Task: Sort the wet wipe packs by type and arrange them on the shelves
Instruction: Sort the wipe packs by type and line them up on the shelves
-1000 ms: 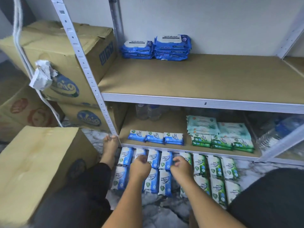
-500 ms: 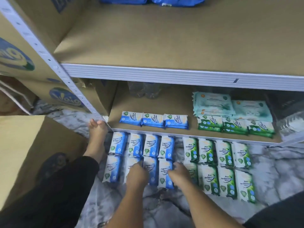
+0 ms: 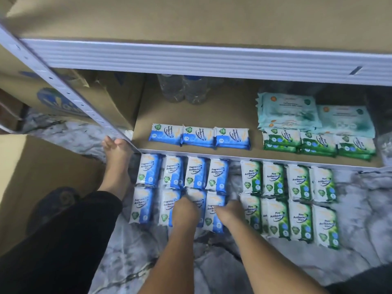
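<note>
Touching blue packs [image 3: 195, 175] with our left hand [image 3: 184, 211] and right hand [image 3: 228, 211], grip unclear; sorted, most await the shelf [image 3: 212, 115].

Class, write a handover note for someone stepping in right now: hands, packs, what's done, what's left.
Hands: left hand and right hand rest on near-row blue floor packs; grip unclear.
On the floor: eight of those, eight green floor packs, each in two rows.
Done: lower shelf holds three blue shelf packs, green shelf stacks, pale teal packs.
Left: shelve the floor packs by type.
</note>
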A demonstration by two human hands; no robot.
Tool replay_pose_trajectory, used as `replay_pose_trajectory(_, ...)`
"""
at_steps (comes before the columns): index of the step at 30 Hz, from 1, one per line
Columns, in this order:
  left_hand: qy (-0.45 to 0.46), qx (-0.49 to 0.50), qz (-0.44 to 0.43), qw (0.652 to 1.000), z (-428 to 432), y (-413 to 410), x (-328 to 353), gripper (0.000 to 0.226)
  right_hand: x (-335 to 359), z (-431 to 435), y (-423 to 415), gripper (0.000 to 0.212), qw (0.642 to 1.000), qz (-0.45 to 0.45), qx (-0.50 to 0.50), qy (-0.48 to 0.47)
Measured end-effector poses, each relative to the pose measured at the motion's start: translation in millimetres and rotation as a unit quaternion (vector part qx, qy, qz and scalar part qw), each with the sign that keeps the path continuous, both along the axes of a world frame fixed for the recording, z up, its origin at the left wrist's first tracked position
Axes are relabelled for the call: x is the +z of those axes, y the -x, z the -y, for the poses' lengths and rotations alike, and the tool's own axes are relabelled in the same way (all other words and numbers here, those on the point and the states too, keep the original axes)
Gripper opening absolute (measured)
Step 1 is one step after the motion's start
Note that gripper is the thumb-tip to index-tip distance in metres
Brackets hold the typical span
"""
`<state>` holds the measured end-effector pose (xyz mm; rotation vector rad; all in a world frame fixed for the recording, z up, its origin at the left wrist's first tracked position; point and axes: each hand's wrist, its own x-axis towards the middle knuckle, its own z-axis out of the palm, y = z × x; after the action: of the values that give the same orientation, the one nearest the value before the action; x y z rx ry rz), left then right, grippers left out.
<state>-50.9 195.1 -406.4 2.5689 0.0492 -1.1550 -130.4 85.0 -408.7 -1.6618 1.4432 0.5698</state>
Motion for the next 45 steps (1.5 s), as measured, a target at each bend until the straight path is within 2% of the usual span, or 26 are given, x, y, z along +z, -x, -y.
replay_pose_trajectory(3,0.013,0.031,-0.012,0.999,1,-2,15,0.026,1,-1,4,0.013,1.000,0.012,0.000,-0.020)
replay_pose_trajectory(6,0.039,0.022,-0.052,0.998,1,1,27,0.006,2,1,12,0.014,0.999,0.019,0.011,-0.033)
replay_pose_trajectory(11,0.079,0.076,-0.101,0.989,-9,-3,39,0.010,16,4,27,0.022,0.997,0.048,-0.004,-0.058)
replay_pose_trajectory(16,0.144,0.109,-0.100,0.978,-22,3,73,0.008,57,6,37,0.010,0.992,0.109,-0.021,-0.065)
replay_pose_trajectory(21,0.217,0.117,-0.058,0.967,-24,10,135,0.019,112,10,43,0.019,0.981,0.187,-0.038,-0.040)
replay_pose_trajectory(25,0.296,0.119,-0.027,0.947,-26,13,193,0.025,164,13,45,0.029,0.958,0.279,-0.054,-0.026)
replay_pose_trajectory(27,0.340,0.125,-0.017,0.932,-28,14,218,0.008,195,13,44,0.022,0.942,0.331,-0.055,-0.021)
replay_pose_trajectory(30,0.397,0.142,0.010,0.906,-28,9,254,0.020,241,13,39,0.019,0.911,0.408,-0.064,-0.001)
replay_pose_trajectory(33,0.448,0.139,0.073,0.880,-25,5,295,0.017,292,17,29,0.016,0.884,0.463,-0.058,0.027)
replay_pose_trajectory(38,0.470,0.077,0.162,0.864,-22,-10,365,0.018,362,36,2,0.016,0.849,0.525,-0.043,0.038)
replay_pose_trajectory(41,0.483,0.088,0.197,0.849,-13,-32,392,0.022,395,53,-22,0.018,0.838,0.543,-0.047,0.036)
replay_pose_trajectory(45,0.470,0.109,0.220,0.848,5,-69,410,0.029,416,78,-62,0.018,0.840,0.538,-0.069,0.018)
